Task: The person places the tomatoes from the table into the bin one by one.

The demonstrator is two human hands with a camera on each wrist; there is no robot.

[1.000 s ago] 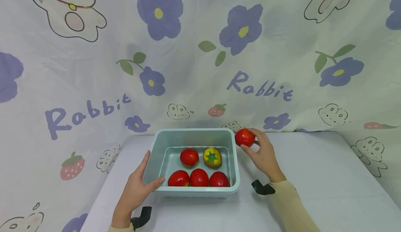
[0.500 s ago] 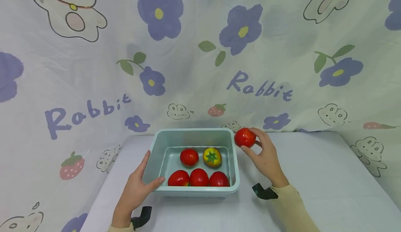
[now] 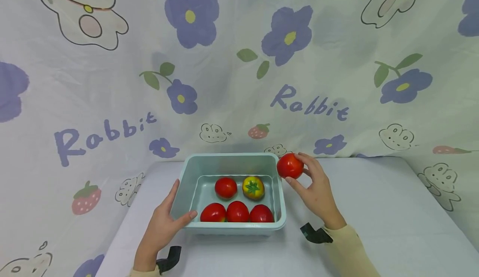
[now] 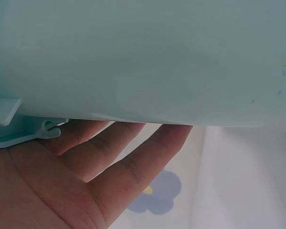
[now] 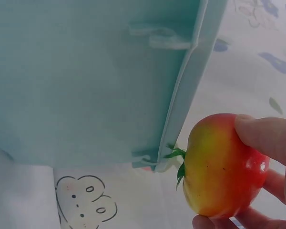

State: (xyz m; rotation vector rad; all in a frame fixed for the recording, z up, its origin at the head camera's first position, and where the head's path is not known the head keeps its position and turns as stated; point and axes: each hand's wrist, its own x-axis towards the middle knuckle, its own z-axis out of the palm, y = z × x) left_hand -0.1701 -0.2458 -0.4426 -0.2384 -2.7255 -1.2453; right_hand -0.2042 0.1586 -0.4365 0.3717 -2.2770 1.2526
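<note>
A toy tomato (image 3: 290, 166) is pinched between the thumb and fingers of my right hand (image 3: 318, 189), at the back right corner of a pale blue plastic bin (image 3: 233, 226). In the right wrist view its yellowish end and green calyx (image 5: 180, 162) face the bin's outer wall. My left hand (image 3: 161, 223) rests against the bin's left front corner, thumb at the front rim. Its fingers (image 4: 133, 169) lie fairly straight along the outer wall in the left wrist view. Inside the bin sit several more tomatoes, one a yellow-green tomato (image 3: 253, 187) with its calyx up.
The bin stands on a table with a white cloth (image 3: 374, 210). Behind it hangs a curtain (image 3: 232, 81) printed with rabbits, flowers and strawberries. A dark strap piece (image 3: 316, 233) sits at my right wrist, another strap piece (image 3: 169, 260) at my left.
The held tomato has shifted slightly left, over the bin's right rim, and my right forearm has turned a little. My left hand and the bin stay put.
</note>
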